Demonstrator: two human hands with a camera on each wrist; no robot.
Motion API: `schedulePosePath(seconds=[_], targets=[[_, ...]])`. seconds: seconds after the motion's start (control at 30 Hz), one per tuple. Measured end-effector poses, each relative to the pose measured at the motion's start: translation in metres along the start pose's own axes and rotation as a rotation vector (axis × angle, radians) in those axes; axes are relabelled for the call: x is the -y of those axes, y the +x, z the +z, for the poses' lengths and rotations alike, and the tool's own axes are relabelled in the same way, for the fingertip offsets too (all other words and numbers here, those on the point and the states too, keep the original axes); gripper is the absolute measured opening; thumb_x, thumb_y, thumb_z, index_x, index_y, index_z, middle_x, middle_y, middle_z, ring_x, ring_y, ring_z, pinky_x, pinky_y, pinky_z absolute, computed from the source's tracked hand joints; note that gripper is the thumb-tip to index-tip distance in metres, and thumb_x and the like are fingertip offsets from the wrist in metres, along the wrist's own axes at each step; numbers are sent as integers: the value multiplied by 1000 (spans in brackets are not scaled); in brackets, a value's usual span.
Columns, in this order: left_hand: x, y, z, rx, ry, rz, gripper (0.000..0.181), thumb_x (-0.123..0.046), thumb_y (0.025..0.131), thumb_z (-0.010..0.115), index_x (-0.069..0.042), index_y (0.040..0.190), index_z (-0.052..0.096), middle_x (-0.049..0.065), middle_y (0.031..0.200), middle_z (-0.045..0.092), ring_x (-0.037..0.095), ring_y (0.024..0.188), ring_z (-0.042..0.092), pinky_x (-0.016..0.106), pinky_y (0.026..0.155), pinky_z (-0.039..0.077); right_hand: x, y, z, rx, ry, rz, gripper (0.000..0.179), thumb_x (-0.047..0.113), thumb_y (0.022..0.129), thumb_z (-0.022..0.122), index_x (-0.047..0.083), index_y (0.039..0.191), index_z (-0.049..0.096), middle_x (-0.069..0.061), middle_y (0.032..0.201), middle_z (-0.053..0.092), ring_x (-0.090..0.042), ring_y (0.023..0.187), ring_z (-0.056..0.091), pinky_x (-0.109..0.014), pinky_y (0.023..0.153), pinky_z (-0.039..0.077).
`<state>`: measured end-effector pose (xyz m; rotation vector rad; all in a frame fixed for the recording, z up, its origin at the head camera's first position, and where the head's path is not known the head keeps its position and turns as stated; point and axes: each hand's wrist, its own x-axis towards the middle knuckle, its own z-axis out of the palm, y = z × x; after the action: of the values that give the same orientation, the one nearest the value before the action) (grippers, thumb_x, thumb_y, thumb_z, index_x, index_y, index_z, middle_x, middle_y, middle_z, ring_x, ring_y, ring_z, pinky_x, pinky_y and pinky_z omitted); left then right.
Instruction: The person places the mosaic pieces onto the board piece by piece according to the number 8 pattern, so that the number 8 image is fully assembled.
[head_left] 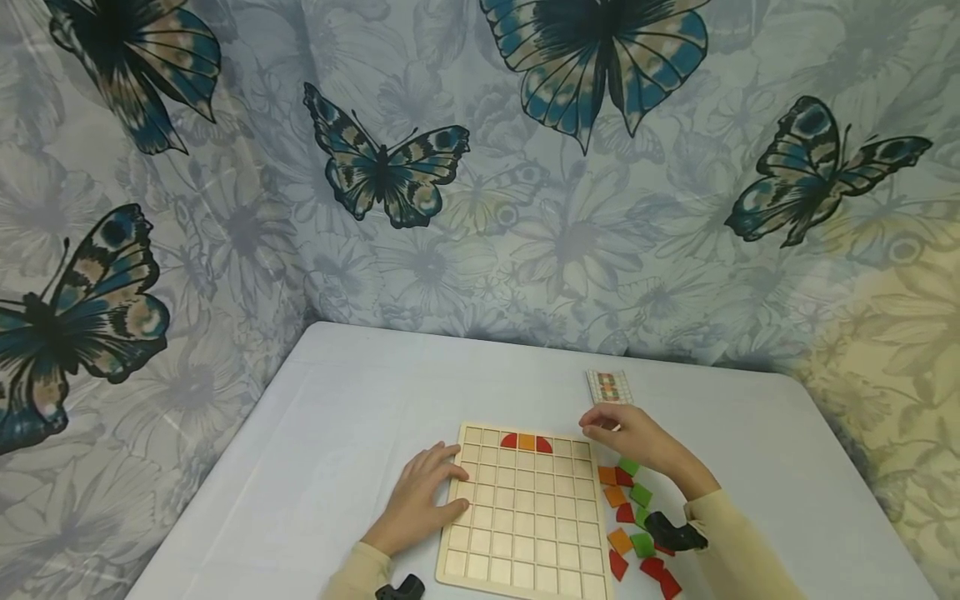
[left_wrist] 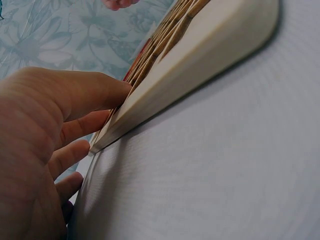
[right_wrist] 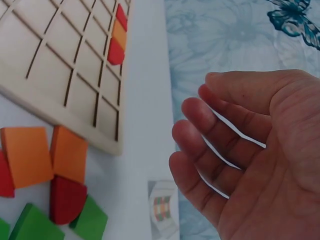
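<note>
A wooden grid board (head_left: 517, 502) lies on the white table. In its far row sit a red quarter-round tile (head_left: 509, 440), an orange square tile (head_left: 527, 442) and another red quarter-round tile (head_left: 543, 445), side by side. My left hand (head_left: 422, 497) rests at the board's left edge, thumb and fingertips on the rim, as the left wrist view also shows. Over the board's far right corner hovers my right hand (head_left: 637, 437), its fingers loosely bent. Nothing is between them in the right wrist view, where the palm (right_wrist: 250, 160) faces the camera.
Loose tiles lie along the board's right side, among them a green tile (head_left: 642, 546), an orange tile (head_left: 620, 541) and a red tile (head_left: 618, 565). Behind the right hand is a small pattern card (head_left: 609, 387). A butterfly-print cloth (head_left: 420, 275) hangs behind the table.
</note>
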<state>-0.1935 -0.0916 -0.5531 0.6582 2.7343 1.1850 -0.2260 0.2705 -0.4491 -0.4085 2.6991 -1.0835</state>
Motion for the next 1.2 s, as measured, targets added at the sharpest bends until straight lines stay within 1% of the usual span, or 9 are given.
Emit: schedulePosePath(seconds=[0.13,0.3,0.47,0.6,0.7,0.9,1.07,1.2], targets=[[0,0,0,1,-1,4,26,-32,86,76,-28,110,65,2,158,45,34,154,28,65,124,17,-6,-7,1,5,15,19,22,23,101,62,4,110,70,-4,100,70,-10,89,59,-24,72,53],[0,0,0,3,-10,-2,26,-32,87,76,-28,110,65,1,157,45,34,154,28,65,124,17,-12,-14,2,3,24,45,22,21,100,63,4,110,70,-5,101,69,-11,85,56,-23,66,51],[0,0,0,6,-9,-2,26,-32,86,76,-29,109,65,2,157,45,34,154,28,65,124,17,-16,-21,3,-7,3,94,21,20,99,64,4,110,71,-4,98,68,-13,79,52,-23,60,47],[-1,-1,0,3,-9,-4,26,-31,86,77,-29,109,65,2,157,46,34,154,29,64,125,17,-20,-24,4,-16,-14,141,18,19,98,65,6,109,71,-2,93,66,-12,77,50,-23,58,46],[-2,0,-1,-1,-9,-7,26,-31,86,77,-28,108,65,2,157,46,34,154,29,64,125,17,-24,-26,6,-25,-22,172,17,19,97,66,7,107,72,-1,90,64,-12,75,50,-22,58,46],[-1,0,-1,3,-5,-8,26,-32,86,77,-28,109,66,2,157,46,34,154,28,65,124,17,-32,-30,9,-53,-47,198,17,19,95,68,7,107,71,-1,87,62,-14,76,50,-23,58,44],[-1,0,0,2,1,-8,26,-32,86,76,-28,109,66,1,157,45,34,154,29,65,125,17,-37,-34,9,-69,-59,226,19,21,95,67,7,108,71,-1,89,62,-16,80,50,-25,59,44],[-2,0,0,4,-4,-8,26,-32,86,77,-28,108,65,2,157,46,34,153,29,65,124,17,-43,-36,10,-72,-50,272,18,15,97,63,6,111,71,-3,95,64,-17,81,51,-25,62,46]])
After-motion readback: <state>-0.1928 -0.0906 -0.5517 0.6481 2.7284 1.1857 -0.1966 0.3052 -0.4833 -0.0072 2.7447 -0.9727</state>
